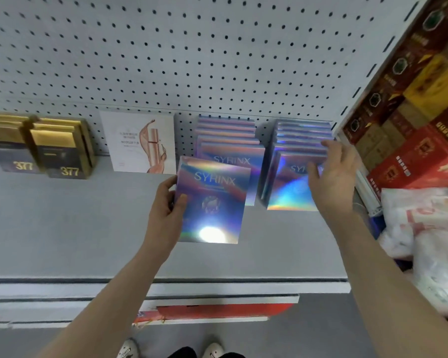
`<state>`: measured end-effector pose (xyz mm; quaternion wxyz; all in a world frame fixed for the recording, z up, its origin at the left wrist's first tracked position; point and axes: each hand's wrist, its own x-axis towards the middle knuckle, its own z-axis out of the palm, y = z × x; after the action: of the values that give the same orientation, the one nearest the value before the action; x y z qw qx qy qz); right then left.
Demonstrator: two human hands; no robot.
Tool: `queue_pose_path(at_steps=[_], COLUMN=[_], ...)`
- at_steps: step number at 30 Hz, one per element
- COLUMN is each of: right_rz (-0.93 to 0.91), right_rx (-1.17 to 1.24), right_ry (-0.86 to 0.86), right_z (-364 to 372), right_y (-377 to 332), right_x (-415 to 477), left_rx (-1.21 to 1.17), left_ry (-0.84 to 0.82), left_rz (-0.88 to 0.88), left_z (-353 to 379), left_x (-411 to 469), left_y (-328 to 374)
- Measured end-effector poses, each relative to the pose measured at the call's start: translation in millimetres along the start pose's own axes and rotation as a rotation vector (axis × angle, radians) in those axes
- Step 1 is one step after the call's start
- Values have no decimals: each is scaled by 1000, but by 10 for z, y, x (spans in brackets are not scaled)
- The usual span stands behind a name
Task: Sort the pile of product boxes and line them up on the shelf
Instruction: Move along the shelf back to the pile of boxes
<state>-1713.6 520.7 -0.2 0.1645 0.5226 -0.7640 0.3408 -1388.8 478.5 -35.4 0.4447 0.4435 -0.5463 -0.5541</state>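
Observation:
My left hand (166, 210) grips a holographic SYRINX box (212, 202) by its left edge, holding it upright above the grey shelf (75, 228), just in front of a row of the same boxes (228, 140). A second row of SYRINX boxes (295, 177) stands to the right. My right hand (331, 174) rests against the right side of that row's front boxes, fingers spread and loosely bent.
At the shelf's back left stand dark gold 377 boxes (62, 151) and a white cosmetics box (140, 143) against the pegboard (192, 60). Red and yellow cartons (411, 99) fill the neighbouring bay, with white plastic bags (429, 228) below them.

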Motion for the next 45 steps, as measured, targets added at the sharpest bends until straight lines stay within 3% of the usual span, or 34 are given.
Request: queue_pose_path(at_steps=[5, 10, 16, 18, 21, 24, 37, 42, 45], right_rz=[-374, -253, -430, -466, -466, -507, -567, -541, -616], right_rx=[243, 421, 153, 79, -17, -67, -180, -62, -13], right_ry=[-317, -703, -486, -398, -269, -247, -295, -267, -352], right_z=[44, 213, 446, 519, 612, 673, 658, 557, 521], right_y=[-881, -1042, -1039, -1064, -1094, -1100, -1141, -1443, -1742], right_x=[-105, -193, -123, -79, -44, -47, -61, -101, -223], left_rx=[-51, -17, 415, 602, 972, 1204, 1298, 1288, 1234], left_ry=[-54, -92, 98, 116, -49, -186, -248, -144, -66], left_rz=[19, 33, 103, 214, 399, 446, 498, 493, 435], left_z=[51, 83, 86, 84, 66, 77, -87, -502, -899], left_x=[-32, -48, 33, -16, -26, 9, 82, 26, -82], left_y=[-34, -129, -297, -351, -529, -629, -465, -251, -115])
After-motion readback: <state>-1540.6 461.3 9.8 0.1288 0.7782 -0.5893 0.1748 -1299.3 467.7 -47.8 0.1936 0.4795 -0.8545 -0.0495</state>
